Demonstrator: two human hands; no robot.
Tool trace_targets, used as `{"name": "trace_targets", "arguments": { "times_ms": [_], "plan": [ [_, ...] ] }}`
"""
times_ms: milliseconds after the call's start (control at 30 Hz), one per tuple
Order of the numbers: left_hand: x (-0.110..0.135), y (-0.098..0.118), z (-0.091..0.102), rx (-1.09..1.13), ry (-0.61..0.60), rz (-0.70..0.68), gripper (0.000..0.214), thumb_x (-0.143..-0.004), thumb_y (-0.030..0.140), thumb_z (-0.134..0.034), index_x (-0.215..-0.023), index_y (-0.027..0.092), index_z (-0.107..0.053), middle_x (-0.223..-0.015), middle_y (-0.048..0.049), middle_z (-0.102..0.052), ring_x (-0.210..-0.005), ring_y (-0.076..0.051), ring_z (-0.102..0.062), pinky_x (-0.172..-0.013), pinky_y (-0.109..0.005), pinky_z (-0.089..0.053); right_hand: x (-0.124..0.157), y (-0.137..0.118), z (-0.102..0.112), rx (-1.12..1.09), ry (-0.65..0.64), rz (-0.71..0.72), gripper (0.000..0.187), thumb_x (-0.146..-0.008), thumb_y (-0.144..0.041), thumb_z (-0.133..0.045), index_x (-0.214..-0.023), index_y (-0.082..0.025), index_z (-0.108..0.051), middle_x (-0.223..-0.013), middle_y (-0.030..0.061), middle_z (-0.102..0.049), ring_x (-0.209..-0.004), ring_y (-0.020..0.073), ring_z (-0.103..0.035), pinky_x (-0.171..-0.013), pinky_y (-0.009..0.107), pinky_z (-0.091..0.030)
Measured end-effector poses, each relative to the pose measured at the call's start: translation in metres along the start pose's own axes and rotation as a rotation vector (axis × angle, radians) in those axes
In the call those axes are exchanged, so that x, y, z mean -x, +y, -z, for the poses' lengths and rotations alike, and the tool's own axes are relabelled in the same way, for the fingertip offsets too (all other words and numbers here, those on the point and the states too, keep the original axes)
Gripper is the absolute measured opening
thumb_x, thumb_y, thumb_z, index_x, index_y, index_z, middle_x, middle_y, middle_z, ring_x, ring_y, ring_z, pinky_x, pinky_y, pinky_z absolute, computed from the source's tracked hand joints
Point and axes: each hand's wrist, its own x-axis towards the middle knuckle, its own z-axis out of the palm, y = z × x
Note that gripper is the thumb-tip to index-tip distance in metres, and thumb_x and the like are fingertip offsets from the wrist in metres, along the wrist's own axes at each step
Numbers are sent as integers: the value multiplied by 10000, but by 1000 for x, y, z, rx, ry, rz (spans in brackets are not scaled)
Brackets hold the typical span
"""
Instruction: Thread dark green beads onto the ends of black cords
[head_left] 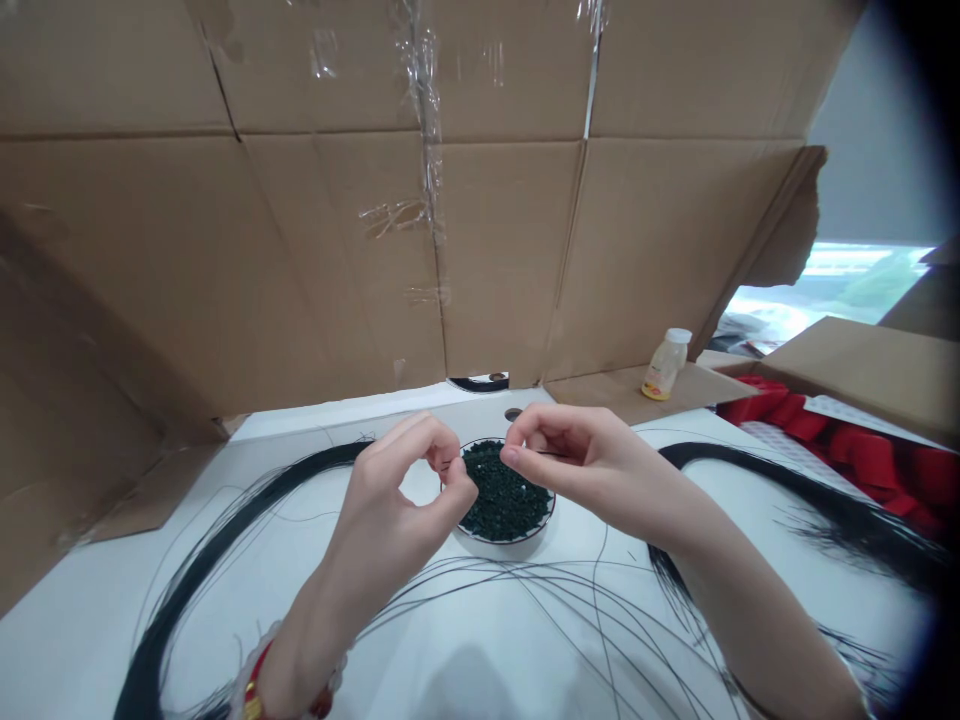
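My left hand [409,495] is closed in a pinch, thumb against fingertips, with a short piece of thin black cord showing between them. Opposite it, my right hand [581,455] pinches thumb to forefinger, and thin black cord shows by its fingers. A small gap parts the two hands. Behind and just below them stands a round dish with a dark rim [501,541], filled with small dark green-black pieces [504,495]. Whether one cord runs between both hands is too fine to tell. Several loose black cords [525,570] lie across the white table in front of the dish.
Thick bundles of black cord lie at the left [247,530] and right [780,475]. A cardboard wall [495,250] rises behind the table. A white-capped bottle [666,365] stands on a cardboard flap. Right of it, an open box [862,370] holds red material [874,460].
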Motion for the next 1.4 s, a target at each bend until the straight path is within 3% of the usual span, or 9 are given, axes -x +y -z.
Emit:
{"name": "trace_targets", "arguments": {
  "times_ms": [167, 300, 433, 500, 600, 833, 1033, 1233, 1400],
  "plan": [
    [-2, -5, 10, 151, -120, 49, 239, -1001, 246, -501, -769, 237, -560, -765, 18, -578, -757, -171, -547, -745, -310, -417, -3, 2, 5, -64, -34, -19, 244, -901, -396, -747, -844, -178, -655, -674, -52, -401, -611, 95, -353, -549, 234, -265],
    [-5, -18, 25, 294, -37, 125, 363, -1070, 355, -364, -884, 248, -657, -819, -6, -632, -798, -189, -588, -817, -326, -435, -6, 3, 12, -167, -75, -31, 284, -842, -397, -815, -809, -163, -656, -645, -59, -390, -589, 84, -315, -530, 227, -237],
    [-3, -21, 35, 309, -166, 49, 115, -1011, 283, -564, -1039, 277, -675, -941, -1, -667, -879, -175, -632, -838, -292, -477, -10, 5, 14, -213, -108, -43, 306, -816, -403, -838, -794, -158, -656, -654, -51, -421, -587, 79, -309, -520, 225, -221],
    [-2, -18, 34, 303, -229, -5, 133, -956, 212, -654, -1062, 291, -668, -955, 11, -672, -911, -166, -640, -873, -285, -488, -10, 6, 14, -225, -106, -45, 314, -808, -407, -844, -789, -157, -656, -657, -47, -430, -587, 78, -310, -517, 225, -214],
    [-1, -15, 25, 290, -178, -72, 178, -909, 162, -729, -1018, 293, -679, -914, 26, -687, -889, -151, -651, -866, -278, -504, -10, 7, 13, -232, -100, -48, 307, -808, -401, -844, -790, -159, -656, -644, -54, -405, -579, 77, -297, -515, 226, -205],
    [0, -14, 15, 377, -90, -198, 211, -912, 67, -705, -938, 270, -760, -893, 20, -765, -834, -134, -700, -767, -250, -549, -9, 5, 12, -250, -131, -52, 313, -796, -392, -849, -768, -157, -644, -642, -52, -416, -571, 76, -302, -516, 232, -199],
    [-2, -13, 17, 386, -208, -215, 221, -897, 45, -714, -928, 259, -762, -883, 25, -770, -810, -129, -712, -756, -238, -560, -10, 6, 13, -264, -159, -55, 323, -782, -398, -855, -763, -162, -635, -630, -62, -412, -561, 76, -284, -517, 233, -206],
    [-4, -12, 14, 245, -260, -257, 170, -907, 53, -691, -893, 214, -746, -886, 5, -723, -769, -111, -678, -723, -223, -533, -10, 6, 14, -175, -146, -53, 323, -791, -385, -841, -753, -156, -616, -631, -62, -404, -592, 87, -313, -554, 239, -242],
    [-6, -22, 10, 210, -341, -180, 145, -921, 84, -676, -876, 209, -733, -970, -11, -709, -829, -125, -670, -760, -237, -522, -13, 9, 10, -58, -120, -46, 248, -850, -340, -755, -782, -158, -601, -656, -50, -415, -617, 101, -347, -572, 250, -262]
  ]
}}
